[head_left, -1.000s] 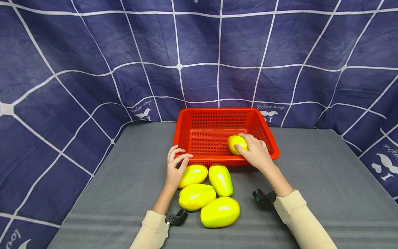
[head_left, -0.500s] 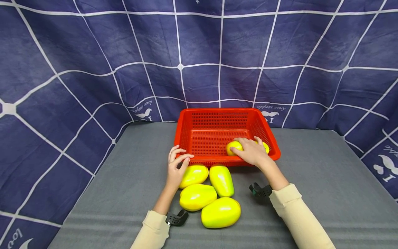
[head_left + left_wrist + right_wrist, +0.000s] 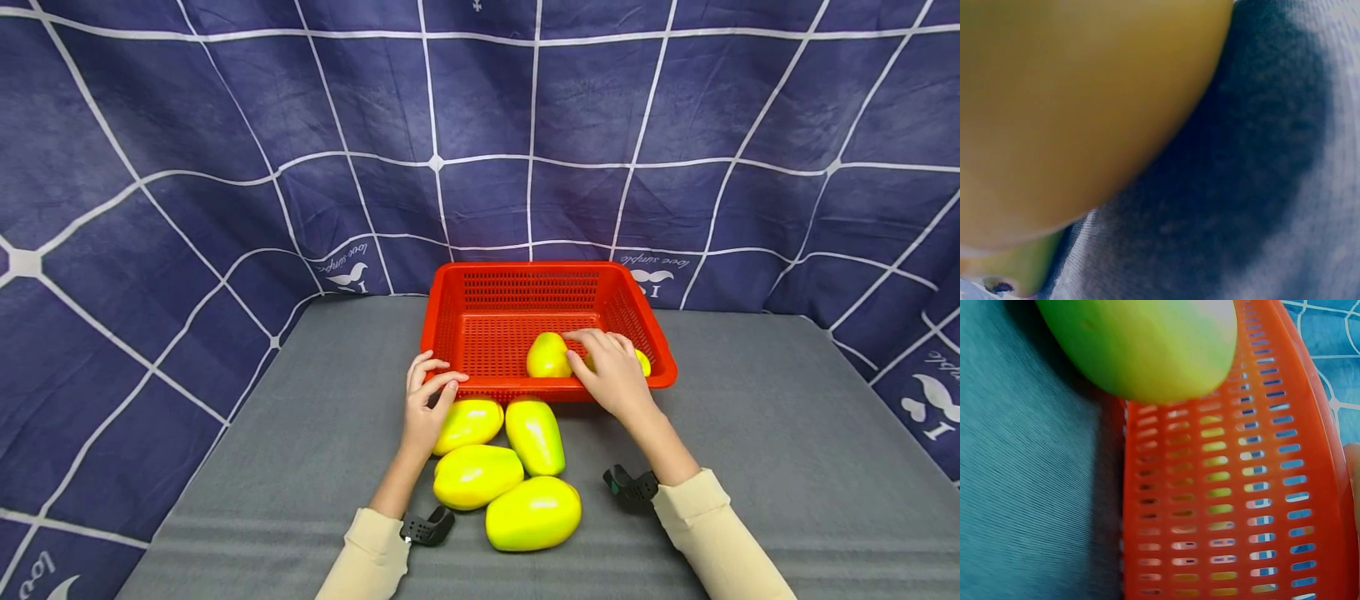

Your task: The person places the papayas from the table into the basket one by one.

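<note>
My left hand (image 3: 426, 408) rests at the near-left corner of the red slotted basket (image 3: 480, 385), its fingertips on the rim. Inside the basket, a yellow mango (image 3: 548, 356) stands just left of my right hand (image 3: 613, 372), whose index fingertip is right at the fruit's edge. Under that hand lies another mango (image 3: 642, 362), mostly hidden by the fingers and palm. The left wrist view is filled by a yellow mango (image 3: 1066, 112) close up. In the right wrist view, a green-yellow mango (image 3: 1147, 350) overlaps the basket wall, and yellow fruit shows through the slots.
Several mangoes lie in front of the basket, including one below the rim (image 3: 534, 435), one in the middle (image 3: 477, 477) and the nearest one (image 3: 533, 513). Grey cloth (image 3: 750, 400) covers the table. A blue gridded curtain (image 3: 570, 108) hangs behind the basket.
The right hand has let go of the mango it held in the basket; that mango now sits a little farther left. A second mango has come into view beneath the hand. The left hand stays put.
</note>
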A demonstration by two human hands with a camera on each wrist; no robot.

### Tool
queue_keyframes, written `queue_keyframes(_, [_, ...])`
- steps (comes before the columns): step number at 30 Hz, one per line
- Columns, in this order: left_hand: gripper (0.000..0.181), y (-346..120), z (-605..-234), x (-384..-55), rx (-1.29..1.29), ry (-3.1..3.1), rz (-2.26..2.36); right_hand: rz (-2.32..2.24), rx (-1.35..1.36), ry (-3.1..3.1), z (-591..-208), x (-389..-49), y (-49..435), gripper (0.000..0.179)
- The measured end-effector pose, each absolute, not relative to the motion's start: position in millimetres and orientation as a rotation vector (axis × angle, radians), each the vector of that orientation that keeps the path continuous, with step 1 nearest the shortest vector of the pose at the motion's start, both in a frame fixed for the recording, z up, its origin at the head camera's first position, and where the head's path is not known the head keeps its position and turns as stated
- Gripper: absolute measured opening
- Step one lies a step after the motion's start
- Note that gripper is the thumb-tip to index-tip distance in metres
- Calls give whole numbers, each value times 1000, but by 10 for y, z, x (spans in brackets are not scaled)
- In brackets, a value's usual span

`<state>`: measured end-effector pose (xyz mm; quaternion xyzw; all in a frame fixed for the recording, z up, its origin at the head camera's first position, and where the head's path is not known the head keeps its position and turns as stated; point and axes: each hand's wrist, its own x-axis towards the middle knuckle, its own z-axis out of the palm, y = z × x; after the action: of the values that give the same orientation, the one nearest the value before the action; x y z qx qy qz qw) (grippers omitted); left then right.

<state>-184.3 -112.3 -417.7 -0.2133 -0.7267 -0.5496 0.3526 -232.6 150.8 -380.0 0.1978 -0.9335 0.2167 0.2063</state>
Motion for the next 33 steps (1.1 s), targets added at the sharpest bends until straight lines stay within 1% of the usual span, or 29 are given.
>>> queue_keyframes(9, [14, -1123, -4179, -1847, -543, -1882, -1423, 753, 635, -2386, -3942, -2091, 1516, 22])
queue_keyframes(18, [13, -1117, -4164, -1866, -563, -1856, -1418, 879, 779, -2227, -4164, -1849, 1600, 37])
queue_keyframes(24, [13, -1123, -4171, -1873, -552, -1872, -1417, 981, 807, -2238, -4184, -1607, 1611, 42])
queue_keyframes(33, [15, -1191, -4449, -2032, -548, -1871, -1410, 1146, 772, -2354, -4286, -1155, 1601, 45])
